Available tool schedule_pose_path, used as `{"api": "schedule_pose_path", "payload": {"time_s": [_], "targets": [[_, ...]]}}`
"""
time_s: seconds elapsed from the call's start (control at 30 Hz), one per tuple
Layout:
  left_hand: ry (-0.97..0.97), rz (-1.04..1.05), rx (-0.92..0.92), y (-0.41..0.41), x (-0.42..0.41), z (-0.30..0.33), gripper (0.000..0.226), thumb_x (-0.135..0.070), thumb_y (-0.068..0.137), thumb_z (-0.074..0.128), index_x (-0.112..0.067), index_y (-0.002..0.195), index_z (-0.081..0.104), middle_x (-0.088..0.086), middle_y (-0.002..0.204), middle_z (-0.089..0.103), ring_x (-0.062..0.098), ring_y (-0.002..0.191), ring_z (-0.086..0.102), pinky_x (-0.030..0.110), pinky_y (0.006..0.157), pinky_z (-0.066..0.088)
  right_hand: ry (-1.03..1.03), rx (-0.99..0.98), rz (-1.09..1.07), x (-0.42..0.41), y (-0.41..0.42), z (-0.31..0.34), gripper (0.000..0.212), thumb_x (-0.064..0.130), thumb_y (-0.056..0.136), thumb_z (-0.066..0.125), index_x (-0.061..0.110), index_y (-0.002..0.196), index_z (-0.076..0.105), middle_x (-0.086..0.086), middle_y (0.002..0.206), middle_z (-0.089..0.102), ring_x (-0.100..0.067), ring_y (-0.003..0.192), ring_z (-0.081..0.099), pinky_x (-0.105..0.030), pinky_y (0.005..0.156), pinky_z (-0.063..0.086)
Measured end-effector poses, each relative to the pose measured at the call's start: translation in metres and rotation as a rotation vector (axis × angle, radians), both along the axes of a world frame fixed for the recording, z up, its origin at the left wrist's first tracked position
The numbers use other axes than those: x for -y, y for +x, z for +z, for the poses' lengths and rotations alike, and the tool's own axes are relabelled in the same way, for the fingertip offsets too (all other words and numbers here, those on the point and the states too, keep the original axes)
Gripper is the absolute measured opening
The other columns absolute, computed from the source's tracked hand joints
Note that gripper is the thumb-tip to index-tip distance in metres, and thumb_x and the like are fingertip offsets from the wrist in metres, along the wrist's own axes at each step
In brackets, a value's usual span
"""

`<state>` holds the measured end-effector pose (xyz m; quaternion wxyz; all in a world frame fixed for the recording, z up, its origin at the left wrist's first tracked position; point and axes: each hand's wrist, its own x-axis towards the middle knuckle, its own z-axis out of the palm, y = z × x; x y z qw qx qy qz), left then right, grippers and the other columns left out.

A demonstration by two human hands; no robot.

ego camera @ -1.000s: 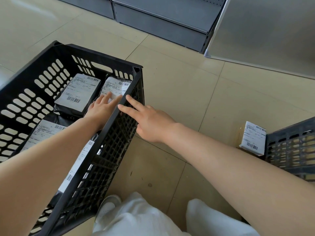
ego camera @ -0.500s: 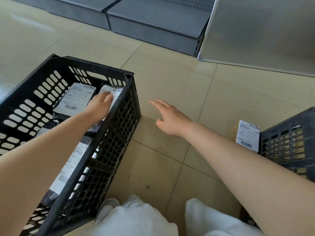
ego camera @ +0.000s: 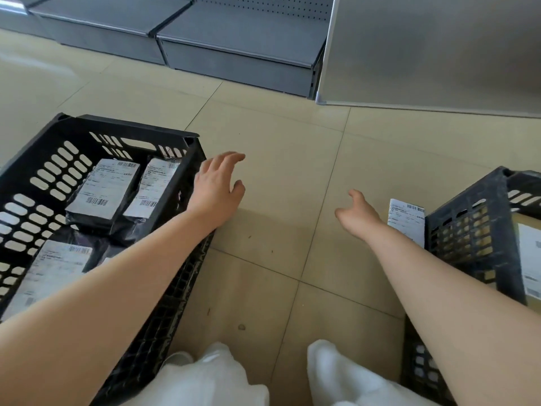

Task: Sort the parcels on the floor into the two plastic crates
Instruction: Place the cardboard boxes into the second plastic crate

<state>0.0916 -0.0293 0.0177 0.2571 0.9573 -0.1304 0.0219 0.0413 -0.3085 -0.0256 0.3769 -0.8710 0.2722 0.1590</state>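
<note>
Hovering over the floor [ego camera: 278,177] just past the right wall of the left crate [ego camera: 187,171], the left hand [ego camera: 218,189] has its fingers loosely spread and holds nothing; its forearm crosses above that crate's rim. The right hand [ego camera: 358,216] hangs lower and to the right, palm turned inward, fingers relaxed and slightly apart, also holding nothing. It is near a parcel [ego camera: 405,222] with a white label that stands on the floor against the outer wall of the right crate [ego camera: 474,218]; whether the hand touches this parcel cannot be told, though a gap seems to show between them.

Inside the left crate lie several black parcels with white labels. Two sit side by side near the far wall: one [ego camera: 102,194] to the left, another [ego camera: 152,191] just beside it, against the right wall. A third [ego camera: 52,268] lies nearer, partly hidden by the left forearm. The right crate holds a brown parcel [ego camera: 527,259] with a label, seen only at the frame's edge.

Between the crates the tiled floor shows a few small marks. White trouser legs [ego camera: 216,379] fill the bottom edge. Beyond, grey shelving [ego camera: 234,39] runs along the far side, with a grey panel [ego camera: 433,48] to its right.
</note>
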Motion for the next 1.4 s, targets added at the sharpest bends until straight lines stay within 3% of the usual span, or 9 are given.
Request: {"api": "schedule_pose_path", "payload": {"time_s": [0.13, 0.3, 0.47, 0.6, 0.77, 1.0, 1.17, 1.3, 1.4], "targets": [[0.064, -0.127, -0.155, -0.018, 0.041, -0.032, 0.058, -0.017, 0.093, 0.05, -0.023, 0.149, 0.036, -0.003, 0.155, 0.034, 0.026, 0.143, 0.025, 0.045, 0.114, 0.026, -0.046, -0.071, -0.069, 0.025, -0.019, -0.021, 0.066, 0.038, 0.096, 0.051, 0.021, 0.155, 0.025, -0.009, 0.15, 0.042, -0.03, 0.129, 0.048, -0.031, 0.089, 0.037], [0.215, -0.366, -0.378, -0.051, 0.073, -0.064, 0.07, -0.021, 0.095, 0.048, -0.027, 0.157, 0.017, -0.002, 0.164, 0.014, 0.023, 0.148, 0.012, 0.044, 0.119, 0.021, -0.239, -0.13, -0.001, 0.054, -0.03, -0.04, 0.066, 0.039, 0.097, 0.05, 0.015, 0.154, 0.026, -0.012, 0.155, 0.034, -0.036, 0.139, 0.035, -0.04, 0.107, 0.034], [0.325, -0.478, -0.426, -0.069, 0.084, -0.093, 0.071, -0.024, 0.097, 0.045, -0.028, 0.158, 0.011, -0.002, 0.165, 0.009, 0.021, 0.15, 0.01, 0.038, 0.118, 0.013, -0.426, -0.208, 0.045, 0.073, -0.045, -0.067, 0.059, 0.037, 0.094, 0.051, 0.008, 0.144, 0.036, -0.011, 0.146, 0.041, -0.036, 0.13, 0.039, -0.043, 0.097, 0.043], [0.383, -0.492, -0.467, -0.075, 0.079, -0.112, 0.073, -0.025, 0.095, 0.046, -0.026, 0.158, 0.01, 0.0, 0.165, 0.009, 0.022, 0.15, 0.011, 0.037, 0.119, 0.013, -0.49, -0.221, 0.04, 0.084, -0.05, -0.082, 0.055, 0.036, 0.091, 0.051, 0.01, 0.139, 0.04, -0.008, 0.151, 0.033, -0.033, 0.131, 0.036, -0.046, 0.098, 0.046], [0.414, -0.502, -0.543, -0.083, 0.075, -0.128, 0.077, -0.025, 0.094, 0.048, -0.026, 0.158, 0.005, 0.004, 0.165, 0.002, 0.03, 0.149, 0.015, 0.041, 0.118, 0.019, -0.457, -0.323, 0.01, 0.083, -0.055, -0.1, 0.055, 0.039, 0.092, 0.054, 0.017, 0.14, 0.041, -0.01, 0.143, 0.045, -0.033, 0.132, 0.04, -0.043, 0.102, 0.041], [0.44, -0.488, -0.644, -0.086, 0.072, -0.137, 0.081, -0.024, 0.094, 0.049, -0.026, 0.158, -0.001, 0.005, 0.165, -0.007, 0.032, 0.15, 0.013, 0.048, 0.12, 0.022, -0.601, -0.226, -0.008, 0.085, -0.055, -0.108, 0.05, 0.034, 0.09, 0.055, 0.016, 0.136, 0.048, -0.011, 0.145, 0.038, -0.032, 0.133, 0.031, -0.043, 0.104, 0.034], [0.457, -0.489, -0.67, -0.086, 0.072, -0.146, 0.08, -0.023, 0.094, 0.048, -0.027, 0.157, -0.001, 0.004, 0.165, -0.007, 0.032, 0.15, 0.012, 0.048, 0.12, 0.021, -0.541, -0.198, 0.041, 0.081, -0.059, -0.12, 0.066, 0.035, 0.089, 0.058, 0.013, 0.147, 0.033, -0.009, 0.153, 0.034, -0.031, 0.138, 0.032, -0.045, 0.109, 0.034], [0.452, -0.49, -0.687, -0.088, 0.072, -0.149, 0.081, -0.023, 0.093, 0.049, -0.028, 0.157, 0.0, 0.004, 0.165, -0.006, 0.032, 0.149, 0.013, 0.048, 0.119, 0.023, -0.679, -0.139, 0.026, 0.084, -0.058, -0.117, 0.046, 0.031, 0.09, 0.055, 0.009, 0.13, 0.053, -0.017, 0.134, 0.048, -0.034, 0.126, 0.036, -0.044, 0.106, 0.032], [0.446, -0.49, -0.691, -0.089, 0.072, -0.15, 0.081, -0.024, 0.093, 0.05, -0.028, 0.157, 0.0, 0.004, 0.165, -0.005, 0.031, 0.15, 0.013, 0.047, 0.12, 0.022, -0.632, -0.143, -0.025, 0.085, -0.058, -0.119, 0.038, 0.032, 0.089, 0.055, 0.011, 0.121, 0.057, -0.015, 0.131, 0.047, -0.036, 0.126, 0.035, -0.046, 0.11, 0.028]]}}
